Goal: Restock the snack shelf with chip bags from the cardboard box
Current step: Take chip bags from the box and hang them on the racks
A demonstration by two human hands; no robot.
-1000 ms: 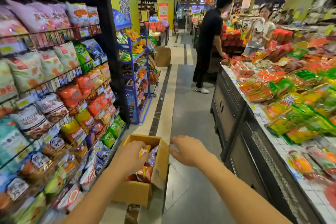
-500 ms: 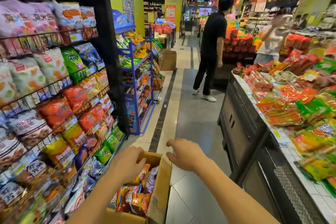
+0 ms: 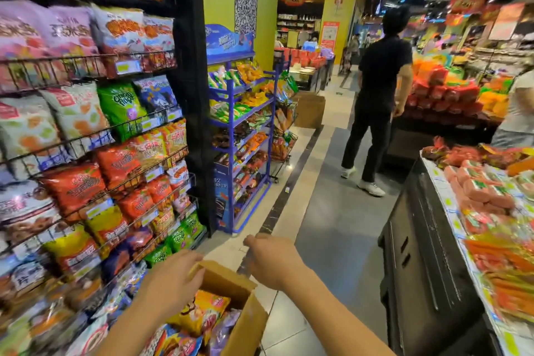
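Showing left hand (image 3: 170, 283), right hand (image 3: 271, 260), 1 box (image 3: 247, 322)

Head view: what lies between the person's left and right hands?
In the head view, the far wall of the cardboard box spans the gap between the left hand and right hand; chip bags show inside, nearer the camera.

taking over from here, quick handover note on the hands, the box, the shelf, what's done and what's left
Left hand: over the far rim of the cardboard box; fingers hidden, no bag seen in it.
Right hand: hovers by the box's right side, loosely curled, empty.
Chip bags: in the open box, beside the snack shelf.
Done: box open, within reach.
Left: lift bags out and place them on the shelf.
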